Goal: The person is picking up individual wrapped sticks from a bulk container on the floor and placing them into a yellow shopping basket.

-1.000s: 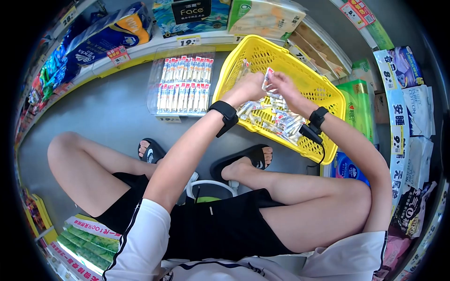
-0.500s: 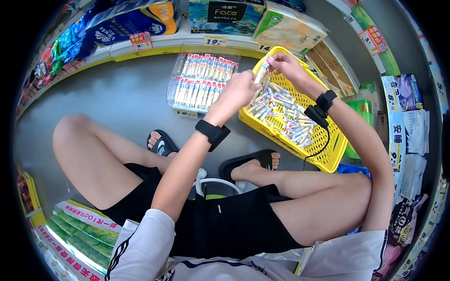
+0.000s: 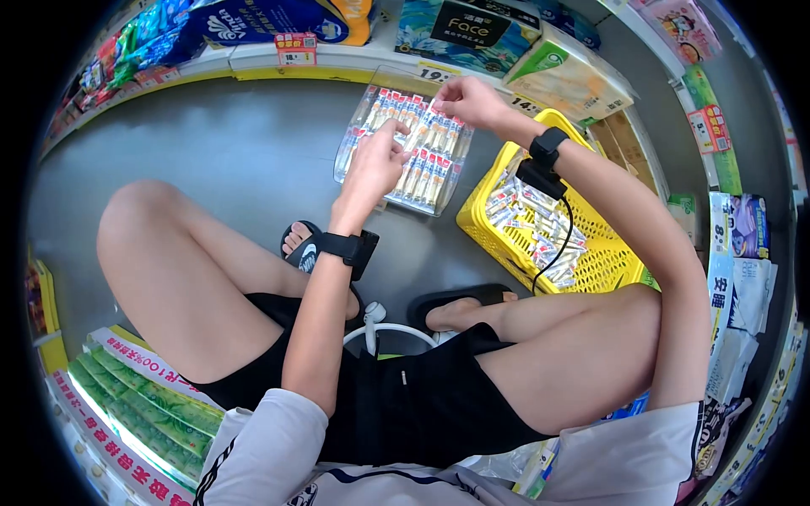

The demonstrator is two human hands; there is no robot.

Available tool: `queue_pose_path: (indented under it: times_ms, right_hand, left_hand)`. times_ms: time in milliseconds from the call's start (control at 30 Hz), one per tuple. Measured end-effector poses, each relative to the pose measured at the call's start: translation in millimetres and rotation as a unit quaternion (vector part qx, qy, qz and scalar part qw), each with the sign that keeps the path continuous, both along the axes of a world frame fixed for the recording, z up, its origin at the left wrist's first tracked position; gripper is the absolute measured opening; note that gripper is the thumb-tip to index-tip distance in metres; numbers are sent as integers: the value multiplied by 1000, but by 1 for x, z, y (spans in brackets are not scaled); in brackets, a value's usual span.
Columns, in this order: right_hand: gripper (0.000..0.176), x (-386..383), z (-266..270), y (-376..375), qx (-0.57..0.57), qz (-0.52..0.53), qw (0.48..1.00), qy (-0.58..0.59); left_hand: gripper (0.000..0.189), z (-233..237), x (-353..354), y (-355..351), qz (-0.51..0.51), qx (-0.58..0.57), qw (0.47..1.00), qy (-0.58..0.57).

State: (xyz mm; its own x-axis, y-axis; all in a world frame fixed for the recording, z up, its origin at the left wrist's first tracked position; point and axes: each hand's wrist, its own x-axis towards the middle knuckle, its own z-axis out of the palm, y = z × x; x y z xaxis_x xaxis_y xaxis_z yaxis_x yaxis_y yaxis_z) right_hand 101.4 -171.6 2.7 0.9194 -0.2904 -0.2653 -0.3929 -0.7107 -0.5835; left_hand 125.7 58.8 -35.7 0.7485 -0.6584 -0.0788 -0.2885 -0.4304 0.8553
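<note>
A clear plastic box (image 3: pixel 344 158) stands on the floor, holding two rows of slim wrapped snack sticks (image 3: pixel 428 179) with red-and-white ends. My right hand (image 3: pixel 474 103) is over the box's far side, thumb and fingertips pinched on the red end of one wrapped stick in the back row. Over the box's left part is my left hand (image 3: pixel 377 164), its fingers bent and apart with nothing seen between them; it covers some of the sticks. Beside the box, a yellow basket (image 3: pixel 483 226) contains many loose sticks of the same kind, lying in a jumble.
Shelves with tissue packs (image 3: pixel 468 35) and price tags (image 3: pixel 297 51) curve around the far side. More packaged goods (image 3: pixel 747 295) line the right. Green packs (image 3: pixel 139 413) are at lower left. My legs and sandals (image 3: pixel 460 305) lie close in front of the box and basket.
Both hands have moved left from the basket to over the clear box. My right hand has brought a wrapped stick along to the back row. The view has shifted too.
</note>
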Motion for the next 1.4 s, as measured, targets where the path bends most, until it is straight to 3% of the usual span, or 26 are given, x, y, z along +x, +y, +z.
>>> queue_pose_path:
  times_ms: [133,433,633,767,1000,1100,1267,1400]
  right_hand:
    - [17,32,-28,17,-30,64,998,-3]
    - [31,69,-81,25,-76,214,970,92]
    - [35,74,-129,17,-78,224,955,180]
    - [38,78,-145,19,-85,233,938,241]
    - [36,73,-141,29,-86,233,929,273]
    - [39,74,-139,28,-83,252,921,284]
    - [57,74,-149,26,-99,286,912,276]
    - [39,65,-123,28,-100,278,936,189]
  left_hand:
    - [31,-34,15,13,31,10,999,29]
    - [29,-110,31,16,27,51,998,36]
    - [32,-129,30,7,-4,104,994,39]
    - [34,-146,23,3,11,115,992,-41]
    - [41,-143,15,1,17,144,987,-72]
    - [34,-146,13,2,7,118,984,-130]
    - [33,-144,12,2,7,123,987,-104]
    - [33,-141,15,3,13,126,986,-110]
